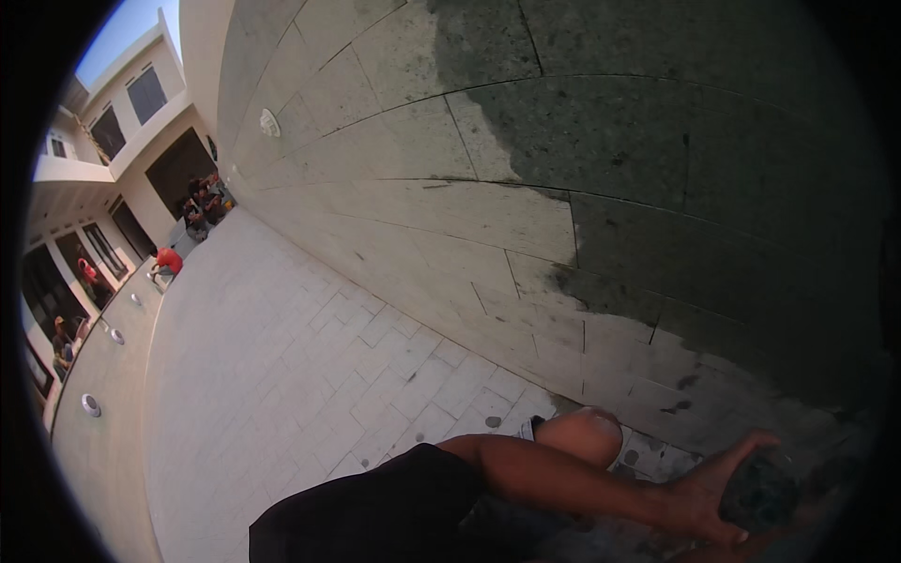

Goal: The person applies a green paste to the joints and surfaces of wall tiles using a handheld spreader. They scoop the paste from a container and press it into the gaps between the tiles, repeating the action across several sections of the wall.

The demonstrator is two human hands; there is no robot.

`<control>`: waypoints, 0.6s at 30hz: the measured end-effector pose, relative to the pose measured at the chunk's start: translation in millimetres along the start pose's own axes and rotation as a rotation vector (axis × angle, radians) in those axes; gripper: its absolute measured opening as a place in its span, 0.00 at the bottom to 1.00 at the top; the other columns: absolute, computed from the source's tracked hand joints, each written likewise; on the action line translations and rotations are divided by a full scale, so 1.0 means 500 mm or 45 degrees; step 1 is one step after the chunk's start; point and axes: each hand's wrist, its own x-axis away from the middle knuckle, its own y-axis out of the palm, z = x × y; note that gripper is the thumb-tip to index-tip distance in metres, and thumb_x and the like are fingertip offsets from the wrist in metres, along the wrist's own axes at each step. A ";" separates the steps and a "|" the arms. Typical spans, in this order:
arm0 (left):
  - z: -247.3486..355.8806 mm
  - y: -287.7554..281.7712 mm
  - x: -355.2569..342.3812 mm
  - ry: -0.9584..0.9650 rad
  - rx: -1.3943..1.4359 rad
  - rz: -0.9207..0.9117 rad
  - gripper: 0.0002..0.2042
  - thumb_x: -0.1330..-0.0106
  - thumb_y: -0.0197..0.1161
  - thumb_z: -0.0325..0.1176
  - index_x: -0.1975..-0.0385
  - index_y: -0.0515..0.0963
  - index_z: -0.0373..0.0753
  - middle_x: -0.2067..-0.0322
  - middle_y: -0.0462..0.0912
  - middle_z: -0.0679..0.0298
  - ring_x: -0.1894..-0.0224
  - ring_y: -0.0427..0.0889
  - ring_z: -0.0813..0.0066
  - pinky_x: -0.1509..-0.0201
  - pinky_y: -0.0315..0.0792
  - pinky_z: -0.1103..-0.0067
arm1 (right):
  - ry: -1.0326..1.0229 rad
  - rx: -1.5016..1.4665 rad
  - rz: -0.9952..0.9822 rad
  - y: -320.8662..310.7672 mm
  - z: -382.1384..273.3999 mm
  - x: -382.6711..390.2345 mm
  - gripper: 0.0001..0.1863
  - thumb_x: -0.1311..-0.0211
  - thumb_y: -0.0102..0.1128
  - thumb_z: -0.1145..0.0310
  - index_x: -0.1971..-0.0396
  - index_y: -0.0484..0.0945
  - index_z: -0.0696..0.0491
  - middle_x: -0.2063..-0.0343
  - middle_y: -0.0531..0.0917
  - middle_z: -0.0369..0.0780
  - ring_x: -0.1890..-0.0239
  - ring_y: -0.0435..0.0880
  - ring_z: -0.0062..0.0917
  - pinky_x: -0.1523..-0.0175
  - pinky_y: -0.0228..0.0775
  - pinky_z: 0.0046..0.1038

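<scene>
My left hand (pixel 709 497) reaches to the lower right, fingers wrapped round a dark green, wet-looking object (pixel 758 493), perhaps a pad or container; I cannot make out which. Part of what looks like my right hand (pixel 793 533) is dimly visible below it, its fingers hidden in shadow. Beside them rises a tiled wall (pixel 394 225) of pale stone, with a large dark, wet-looking patch (pixel 713 159) on its right side. My bare knee (pixel 577 436) is bent near the foot of the wall.
A pale paved floor (pixel 282 375) runs along the wall toward a building (pixel 141 103). Several people sit or crouch at the far end, including a person in red (pixel 167 263). A curved ledge with round fittings (pixel 91 404) is on the left.
</scene>
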 end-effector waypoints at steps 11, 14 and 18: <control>0.010 0.026 -0.004 -0.037 -0.316 0.043 0.48 0.57 0.78 0.40 0.39 0.52 0.33 0.47 0.68 0.45 0.43 0.71 0.59 0.38 0.66 0.66 | 0.014 -0.442 -0.009 0.079 -0.041 0.073 0.23 0.33 0.50 0.62 0.40 0.64 0.49 0.49 0.76 0.38 0.49 0.74 0.28 0.47 0.66 0.36; 0.008 0.020 0.004 -0.068 -0.282 0.056 0.48 0.57 0.78 0.39 0.39 0.52 0.33 0.47 0.68 0.45 0.43 0.71 0.59 0.38 0.66 0.66 | 0.048 -0.459 -0.012 0.081 -0.025 0.080 0.24 0.33 0.52 0.62 0.40 0.63 0.50 0.50 0.76 0.39 0.50 0.75 0.27 0.49 0.68 0.35; 0.004 0.001 0.008 -0.097 -0.368 0.078 0.48 0.58 0.78 0.40 0.39 0.53 0.34 0.47 0.69 0.46 0.43 0.71 0.58 0.39 0.66 0.65 | 0.011 -0.293 0.098 0.100 0.008 0.077 0.27 0.34 0.57 0.64 0.38 0.62 0.52 0.51 0.76 0.40 0.54 0.77 0.23 0.50 0.70 0.31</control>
